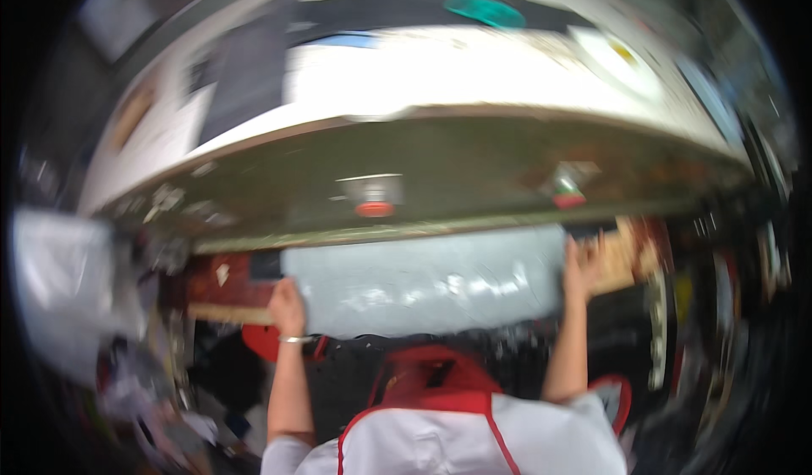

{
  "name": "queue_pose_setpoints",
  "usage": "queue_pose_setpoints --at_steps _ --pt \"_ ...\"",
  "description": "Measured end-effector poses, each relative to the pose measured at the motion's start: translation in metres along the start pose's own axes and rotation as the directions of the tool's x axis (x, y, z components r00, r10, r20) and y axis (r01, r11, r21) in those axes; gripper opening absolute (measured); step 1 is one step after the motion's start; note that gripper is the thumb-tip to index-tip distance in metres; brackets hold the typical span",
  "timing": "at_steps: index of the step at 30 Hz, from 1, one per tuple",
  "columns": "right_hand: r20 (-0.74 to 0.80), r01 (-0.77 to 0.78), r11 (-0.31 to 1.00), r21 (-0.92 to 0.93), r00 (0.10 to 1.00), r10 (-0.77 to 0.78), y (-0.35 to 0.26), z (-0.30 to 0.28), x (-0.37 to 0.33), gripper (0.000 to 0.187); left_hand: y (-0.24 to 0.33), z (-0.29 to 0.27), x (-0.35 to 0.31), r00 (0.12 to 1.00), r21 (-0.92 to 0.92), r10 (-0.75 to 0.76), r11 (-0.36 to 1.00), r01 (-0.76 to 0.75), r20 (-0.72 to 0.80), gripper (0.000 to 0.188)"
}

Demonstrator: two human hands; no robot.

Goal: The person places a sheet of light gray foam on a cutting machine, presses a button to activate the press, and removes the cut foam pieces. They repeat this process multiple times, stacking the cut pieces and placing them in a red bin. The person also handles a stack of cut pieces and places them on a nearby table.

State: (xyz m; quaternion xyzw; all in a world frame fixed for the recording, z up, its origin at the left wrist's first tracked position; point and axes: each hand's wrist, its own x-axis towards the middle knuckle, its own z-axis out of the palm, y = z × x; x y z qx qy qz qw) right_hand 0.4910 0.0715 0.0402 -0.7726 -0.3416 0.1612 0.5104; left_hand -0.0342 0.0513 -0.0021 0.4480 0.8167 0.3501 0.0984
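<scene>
A wide, shiny silver-grey sheet or package (423, 285), apparently plastic, stretches across in front of my body, below the front edge of the worktable. Its surface is wrinkled and catches the light. My left hand (288, 307) is closed on its left edge, and a pale bracelet circles that wrist. At the opposite edge my right hand (581, 269) grips the grey package, some of its fingers pointing up and apart. Motion blur softens both hands, and the undersides of the package are hidden.
A pale worktable (474, 65) with an olive front panel (474, 162) curves across. On it lie a dark sheet (249, 69), a teal oval item (485, 10) and a white piece (616, 60). A reddish-brown wooden shelf (216, 285) runs behind the package. Translucent plastic (72, 289) hangs at left.
</scene>
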Motion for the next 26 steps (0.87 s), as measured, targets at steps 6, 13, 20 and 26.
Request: queue_pose_setpoints --at_steps 6,13,20,26 --pt "0.168 0.59 0.753 -0.291 0.806 -0.567 0.106 -0.027 0.03 0.025 -0.005 0.023 -0.031 0.974 -0.092 0.224 0.97 -0.226 -0.023 0.033" --pt "0.431 0.581 -0.337 -0.741 0.027 -0.902 0.177 -0.031 0.086 0.02 0.002 0.023 -0.058 0.994 0.003 0.104 0.995 -0.104 -0.028 0.028" --pt "0.399 0.768 -0.008 -0.641 0.323 -0.858 0.047 -0.026 0.002 0.038 -0.018 -0.005 -0.108 0.991 -0.106 0.119 0.986 -0.125 -0.06 0.026" --pt "0.47 0.752 0.047 -0.658 0.458 -0.755 0.01 0.005 -0.011 0.064 -0.016 -0.039 -0.15 0.993 -0.082 -0.108 0.991 0.105 -0.042 0.032"
